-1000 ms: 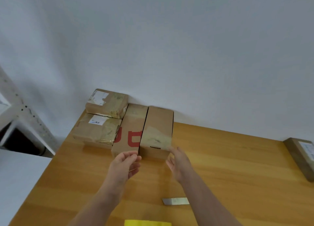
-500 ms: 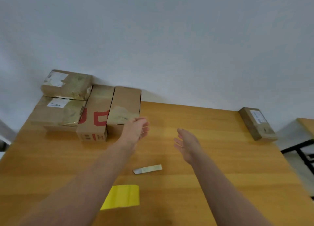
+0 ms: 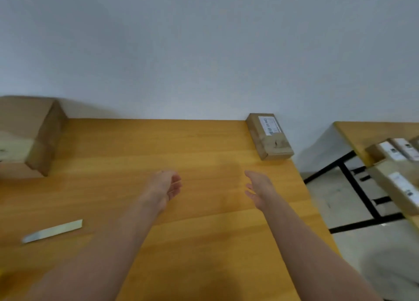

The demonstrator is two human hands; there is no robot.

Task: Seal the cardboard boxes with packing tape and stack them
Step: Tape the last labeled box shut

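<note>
Head view, wooden table [image 3: 204,232] runs from the near edge to the wall. Nearest item: a pale strip of tape [image 3: 53,230] lying flat on the table at 8 o'clock, well apart from both hands. Both forearms reach in from 6 o'clock. Left hand [image 3: 164,187] hovers over mid-table, fingers loosely curled, palm facing right, holding nothing. Right hand [image 3: 258,188] level with it toward 3 o'clock, fingers spread wide, palm facing left, also empty; bare table between the two. Farther out at 10 o'clock, a plain cardboard box [image 3: 29,137] sits against the wall, cut off by the left frame edge, blurred. At 1 o'clock, a labelled cardboard box [image 3: 269,136] lies flat at the table's far right corner, white label up. Beyond the table edge at 3 o'clock, a second table [image 3: 362,135] with black legs carries more labelled boxes [image 3: 396,164], blurred.
</note>
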